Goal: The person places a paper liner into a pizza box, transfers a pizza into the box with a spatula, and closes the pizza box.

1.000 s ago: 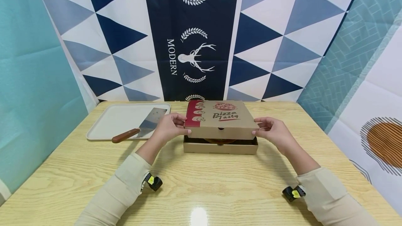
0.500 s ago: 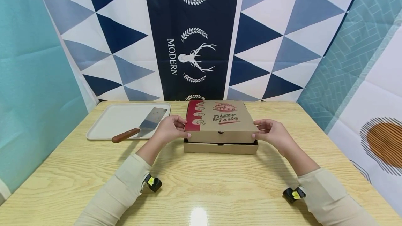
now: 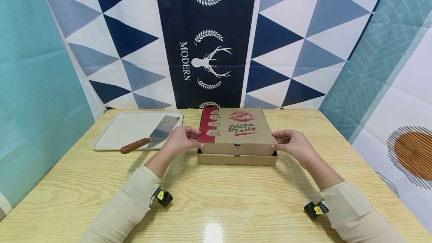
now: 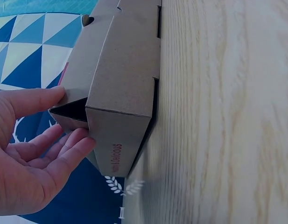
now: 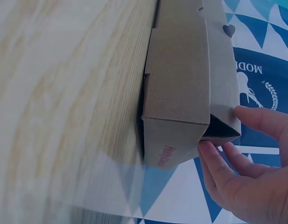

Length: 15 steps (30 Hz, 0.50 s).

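A cardboard pizza box stands at the back middle of the table, its lid (image 3: pixel 243 128) printed in red and black and lowered nearly onto the base (image 3: pixel 236 159). My left hand (image 3: pixel 181 139) pinches the lid's front left corner, thumb at the front face and fingers along the side. At the front right corner my right hand (image 3: pixel 293 145) pinches the lid the same way. Both wrist views show a dark triangular gap at the corner between lid flap and base wall (image 4: pixel 118 70). The inside of the box is hidden in the head view.
Left of the box lies a cream tray (image 3: pixel 118 126). A spatula with a wooden handle (image 3: pixel 135 145) and wide metal blade (image 3: pixel 165 126) lies across its right side, the handle over the front rim. A patterned cloth (image 3: pixel 209 40) hangs behind the wooden table (image 3: pixel 229 198).
The lid has come down toward the base, both hands lowering slightly with it. The front opening, where a round brown thing showed a second ago, has closed over. Tray and spatula stay put.
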Motion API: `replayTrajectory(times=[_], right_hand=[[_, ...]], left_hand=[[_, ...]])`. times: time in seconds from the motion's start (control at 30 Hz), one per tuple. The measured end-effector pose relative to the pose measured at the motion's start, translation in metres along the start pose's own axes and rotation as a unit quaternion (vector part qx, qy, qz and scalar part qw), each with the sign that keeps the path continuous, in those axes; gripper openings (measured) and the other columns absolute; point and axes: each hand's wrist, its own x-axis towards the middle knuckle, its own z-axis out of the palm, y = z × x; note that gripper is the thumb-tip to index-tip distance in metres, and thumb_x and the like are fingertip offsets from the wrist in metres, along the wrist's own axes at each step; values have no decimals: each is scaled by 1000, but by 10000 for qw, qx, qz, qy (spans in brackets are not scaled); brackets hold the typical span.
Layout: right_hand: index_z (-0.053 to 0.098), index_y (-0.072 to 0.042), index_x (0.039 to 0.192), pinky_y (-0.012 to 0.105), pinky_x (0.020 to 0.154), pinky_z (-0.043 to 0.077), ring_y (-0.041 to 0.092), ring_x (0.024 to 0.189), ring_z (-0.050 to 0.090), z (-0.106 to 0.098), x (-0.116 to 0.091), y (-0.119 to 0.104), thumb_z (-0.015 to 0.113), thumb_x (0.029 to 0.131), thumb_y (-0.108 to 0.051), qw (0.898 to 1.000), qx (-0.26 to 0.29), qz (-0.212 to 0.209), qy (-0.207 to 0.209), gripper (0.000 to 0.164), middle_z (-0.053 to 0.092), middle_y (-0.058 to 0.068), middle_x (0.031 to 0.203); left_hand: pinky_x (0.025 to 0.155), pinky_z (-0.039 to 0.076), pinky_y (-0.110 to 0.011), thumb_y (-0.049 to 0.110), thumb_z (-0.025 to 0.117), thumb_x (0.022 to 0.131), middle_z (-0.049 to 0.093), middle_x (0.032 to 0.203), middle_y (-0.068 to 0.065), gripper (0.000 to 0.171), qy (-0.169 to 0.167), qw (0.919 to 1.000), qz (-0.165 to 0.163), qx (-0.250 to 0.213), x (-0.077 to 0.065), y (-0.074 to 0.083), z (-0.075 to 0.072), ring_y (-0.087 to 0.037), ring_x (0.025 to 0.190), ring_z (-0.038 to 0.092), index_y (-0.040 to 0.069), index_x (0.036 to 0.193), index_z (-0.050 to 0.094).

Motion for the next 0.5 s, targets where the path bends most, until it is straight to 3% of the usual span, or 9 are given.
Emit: replayTrajectory(times=[0.2,0.33,0.5], right_hand=[[52,10,129,27,85,52,31,109,57,-1,-1,-2,70,90,-8,10000,-7,-78,47,47,57,25,123],[53,9,129,34,89,51,30,108,58,-1,-1,-5,67,92,-10,9999,-99,-77,98,44,59,24,122],[58,7,125,44,88,52,37,109,59,2,1,-10,64,94,-14,9972,-538,-375,356,38,59,25,121]], left_hand=[[79,55,-31,9,80,81,68,100,-10,37,-67,10000,32,18,0,1,-3,-21,92,63,-1,114,67],[79,55,-31,11,78,83,68,100,-9,32,29,9998,90,189,-1,4,-3,-21,90,63,0,112,69],[76,53,-33,13,71,89,69,97,-6,21,186,9944,544,885,0,8,-2,-20,88,63,4,108,72]])
